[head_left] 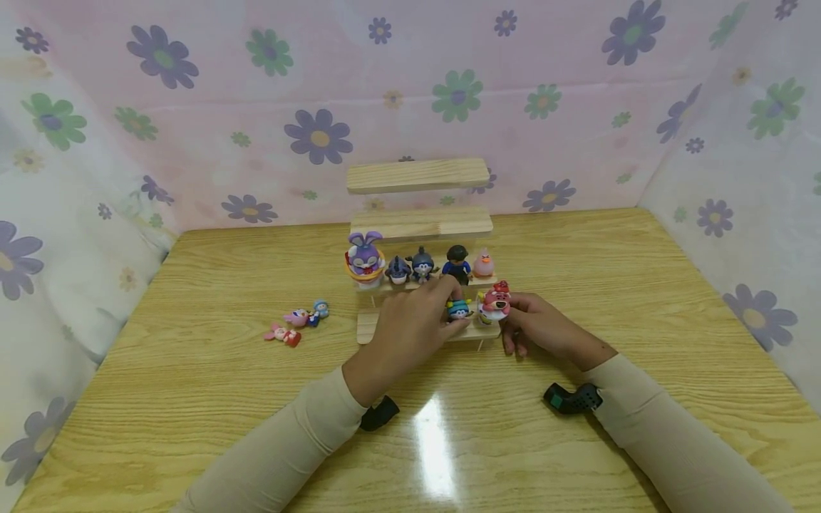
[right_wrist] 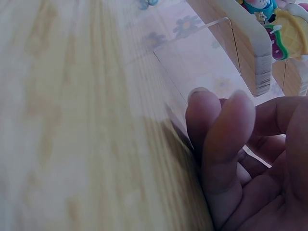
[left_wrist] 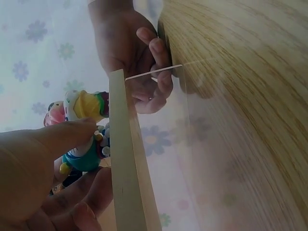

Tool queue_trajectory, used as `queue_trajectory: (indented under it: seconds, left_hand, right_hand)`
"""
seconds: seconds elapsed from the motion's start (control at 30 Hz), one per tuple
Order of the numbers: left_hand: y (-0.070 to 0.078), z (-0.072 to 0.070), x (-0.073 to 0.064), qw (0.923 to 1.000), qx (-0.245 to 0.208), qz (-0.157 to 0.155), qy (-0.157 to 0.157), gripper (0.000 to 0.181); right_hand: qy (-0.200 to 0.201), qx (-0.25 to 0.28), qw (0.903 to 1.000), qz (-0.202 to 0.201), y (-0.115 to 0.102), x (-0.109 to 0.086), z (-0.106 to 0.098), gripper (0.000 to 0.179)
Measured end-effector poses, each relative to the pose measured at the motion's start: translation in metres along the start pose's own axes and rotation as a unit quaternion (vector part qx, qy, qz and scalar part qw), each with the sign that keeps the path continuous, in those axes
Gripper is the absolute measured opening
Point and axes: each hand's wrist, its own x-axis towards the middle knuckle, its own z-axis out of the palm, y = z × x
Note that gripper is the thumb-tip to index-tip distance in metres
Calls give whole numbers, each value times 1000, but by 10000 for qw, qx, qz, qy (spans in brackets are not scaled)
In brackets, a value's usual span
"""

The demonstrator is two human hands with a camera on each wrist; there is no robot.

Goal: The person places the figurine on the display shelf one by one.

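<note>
My left hand (head_left: 417, 313) reaches across the lowest shelf and pinches a small figurine with a teal hat (head_left: 458, 309) between thumb and fingers. In the left wrist view this teal figurine (left_wrist: 84, 156) stands close to the shelf edge. Beside it, at the shelf's right end, is a pink bear figurine with a red top (head_left: 497, 303); its yellow waffle-like part (right_wrist: 291, 31) shows in the right wrist view. Next to that end is my right hand (head_left: 541, 324), fingers loosely bent near the clear side support (right_wrist: 192, 57), with nothing visible in them.
The stepped wooden rack (head_left: 420, 224) has two upper boards. On the board below them stand a purple rabbit figurine (head_left: 365, 260), a pink bird-like figurine (head_left: 484, 265) and several others. Small figurines (head_left: 298, 318) lie on the table (head_left: 212, 399) to the left.
</note>
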Motion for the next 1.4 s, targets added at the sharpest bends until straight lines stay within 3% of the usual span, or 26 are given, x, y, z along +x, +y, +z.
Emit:
queue_trajectory:
  seconds: [0.57, 0.77, 1.1, 1.4]
  left_hand:
    - [-1, -10, -8, 9993, 262, 11, -279, 46]
    - [-4, -21, -17, 9994, 327, 138, 10, 43]
    - [-28, -34, -44, 9993, 218, 207, 216, 36]
    - [-62, -62, -67, 9982, 182, 42, 564, 27]
  right_hand:
    - [-63, 84, 9999, -56, 2, 1, 4, 33]
    - [-67, 76, 9999, -106, 4, 2, 3, 33]
    - [-12, -105, 9999, -104, 4, -1, -3, 33]
    - [-51, -105, 9998, -160, 1, 0, -2, 35]
